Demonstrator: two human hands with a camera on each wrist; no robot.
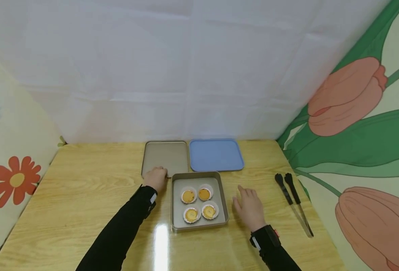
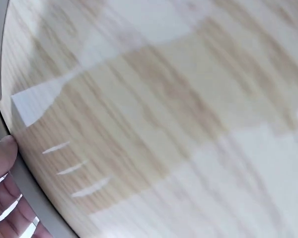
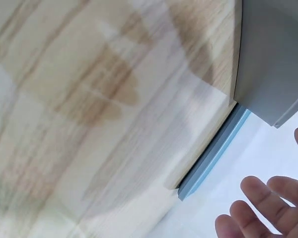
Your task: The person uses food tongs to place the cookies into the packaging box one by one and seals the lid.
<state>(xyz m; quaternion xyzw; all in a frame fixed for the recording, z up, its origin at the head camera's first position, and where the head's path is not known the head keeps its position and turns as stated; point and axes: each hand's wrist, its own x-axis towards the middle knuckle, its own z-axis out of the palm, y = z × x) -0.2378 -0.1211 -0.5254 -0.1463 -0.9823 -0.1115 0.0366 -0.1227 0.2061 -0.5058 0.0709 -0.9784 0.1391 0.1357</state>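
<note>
My left hand is at the near edge of a flat grey-brown metal tray. In the left wrist view the thumb and fingers pinch the tray's rim. Just right of that hand stands a deeper square metal pan. It holds several small golden cakes in white fluted paper cups. My right hand, fingers loosely extended and holding nothing, hovers over or rests on the table right of the pan; which of these I cannot tell. In the right wrist view its fingertips appear apart from the pan's wall.
A blue tray lies behind the pan, beside the grey-brown one. Black-tipped metal tongs lie at the right of the wooden table. A white cloth hangs behind, and flower-printed panels flank the sides.
</note>
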